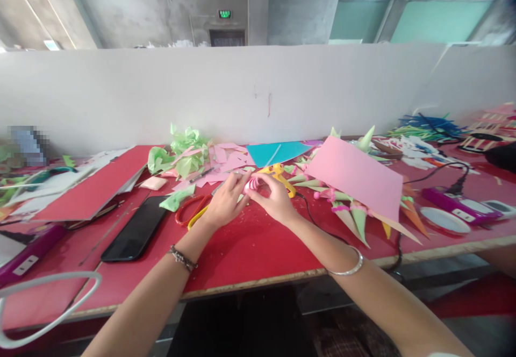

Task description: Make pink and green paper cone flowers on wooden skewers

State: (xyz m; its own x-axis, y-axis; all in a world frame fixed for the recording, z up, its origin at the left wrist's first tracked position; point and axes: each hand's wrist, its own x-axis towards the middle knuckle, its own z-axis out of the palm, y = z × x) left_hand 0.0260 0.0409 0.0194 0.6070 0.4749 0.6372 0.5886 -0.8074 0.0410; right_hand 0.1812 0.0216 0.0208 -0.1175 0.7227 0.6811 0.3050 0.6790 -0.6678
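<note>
Over the middle of the red table, both hands meet at a small pink and white striped piece (252,184), which looks like rolled or coiled paper. My right hand (276,198) pinches it between thumb and fingers. From the other side, the fingers of my left hand (228,202) close against it, partly hiding it. Just behind the hands lies a yellow glue gun (277,171), its dark cord trailing right. Scissors with red and yellow handles (186,213) lie beside my left wrist.
A black phone (135,229) and a red sheet (100,185) lie left. Green crumpled paper (187,144) and a blue sheet (274,154) are at the back. Right are a pink sheet (357,177) over paper cones, a purple power strip (455,205) and a white lid (444,220).
</note>
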